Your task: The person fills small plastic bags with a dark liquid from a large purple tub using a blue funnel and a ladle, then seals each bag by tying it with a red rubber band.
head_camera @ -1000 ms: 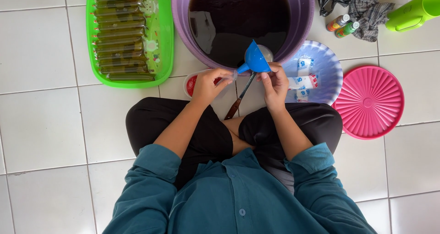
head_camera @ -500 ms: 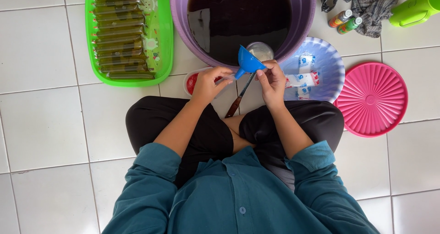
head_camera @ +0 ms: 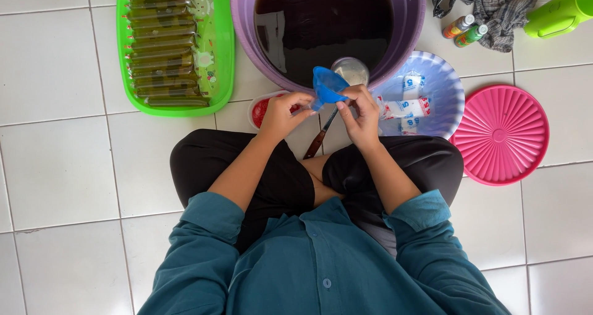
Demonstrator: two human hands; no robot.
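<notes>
Left hand (head_camera: 283,114): fingers curled, pinching the funnel (head_camera: 327,86) from its 8 o'clock side.
Right hand (head_camera: 361,114): closed at the funnel's neck, at its 4 o'clock; what else it grips I cannot tell.
Funnel: small, blue, tilted, held between both hands just over the tub (head_camera: 407,37) rim at the tub's 6 o'clock.
Handling: looks like light, stiff plastic, probably slick when wet; best taken at the rim or the neck.
Stick (head_camera: 321,133): thin, dark, slanting down from the hands toward 7 o'clock.
Tub: purple, full of dark liquid, at 12 o'clock from the hands; a round cup (head_camera: 352,71) sits at its near edge.
Tray (head_camera: 222,49): green, at 10 o'clock, lined with filled packs.
Plate (head_camera: 448,86): pale blue, at 3 o'clock, holding sachets (head_camera: 404,108).
Lid (head_camera: 500,136): pink, further toward 3 o'clock.
Room: crossed legs close in at 6 o'clock; bare tile lies well out at 9 o'clock.
</notes>
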